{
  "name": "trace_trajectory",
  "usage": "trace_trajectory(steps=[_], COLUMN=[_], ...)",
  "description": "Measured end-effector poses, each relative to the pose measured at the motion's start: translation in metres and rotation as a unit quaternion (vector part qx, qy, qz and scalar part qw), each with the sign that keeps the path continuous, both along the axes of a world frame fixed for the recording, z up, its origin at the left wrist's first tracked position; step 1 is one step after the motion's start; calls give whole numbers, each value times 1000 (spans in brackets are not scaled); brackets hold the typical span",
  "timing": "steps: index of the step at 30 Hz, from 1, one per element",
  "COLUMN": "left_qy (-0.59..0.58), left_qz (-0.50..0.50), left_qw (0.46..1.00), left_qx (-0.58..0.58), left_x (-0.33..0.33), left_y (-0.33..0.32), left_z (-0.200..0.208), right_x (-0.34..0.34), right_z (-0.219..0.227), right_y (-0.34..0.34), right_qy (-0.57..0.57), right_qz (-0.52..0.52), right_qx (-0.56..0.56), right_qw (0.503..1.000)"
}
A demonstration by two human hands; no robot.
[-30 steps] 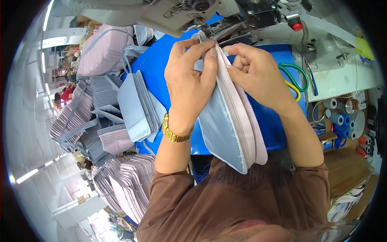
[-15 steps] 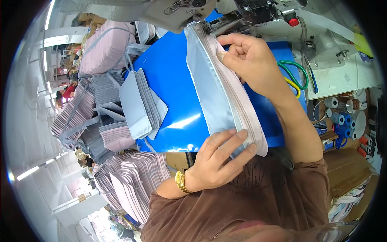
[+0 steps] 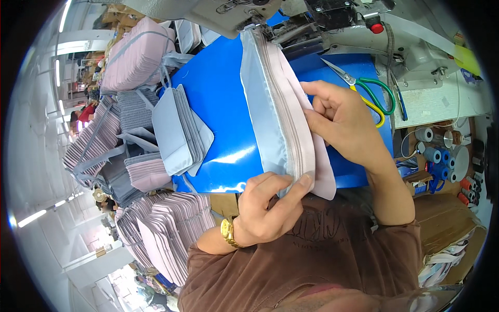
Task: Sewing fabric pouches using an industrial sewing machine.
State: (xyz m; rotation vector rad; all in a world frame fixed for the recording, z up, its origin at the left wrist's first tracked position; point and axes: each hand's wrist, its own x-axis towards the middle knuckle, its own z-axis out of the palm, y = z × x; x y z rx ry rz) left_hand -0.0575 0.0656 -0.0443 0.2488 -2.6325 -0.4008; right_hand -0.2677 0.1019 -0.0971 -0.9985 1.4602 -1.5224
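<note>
The long grey-and-pink zippered fabric panel (image 3: 283,114) appears light, limp and slippery; left hand (image 3: 267,208) fingers pinch its near end, right hand (image 3: 340,122) fingers clamp its pink edge.

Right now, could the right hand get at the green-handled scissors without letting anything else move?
Probably not. The right hand lies close to the scissors with bare blue table between, but it is pinning the zippered fabric piece, so reaching would release that grip.

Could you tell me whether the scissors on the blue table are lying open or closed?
Closed, apparently: the scissors lie flat on the blue table beside the right hand, blades meeting in one point.
</note>
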Motion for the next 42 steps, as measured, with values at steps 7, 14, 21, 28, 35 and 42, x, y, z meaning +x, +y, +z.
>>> trace_trajectory(steps=[7,14,21,28,35,42], left_qy=[35,39,59,77,81,88], left_qz=[-11,-4,24,49,21,0], left_qw=[998,999,997,995,994,990], left_qx=[-46,-37,-39,-47,-67,-114], left_x=[-15,-36,-54,-72,-89,-104], left_y=[-11,-36,-60,-86,-115,-133], left_z=[10,10,8,1,-6,-10], right_x=[-6,-17,-20,-19,-19,-18], right_z=[-10,-8,-8,-6,-3,-6], right_y=[-16,-39,-50,-52,-52,-59], right_qy=[-110,-71,-52,-48,-60,-21], right_qz=[23,22,4,-13,-20,-75], right_qx=[-80,-88,-98,-94,-75,-70], right_qw=[990,993,994,994,995,994])
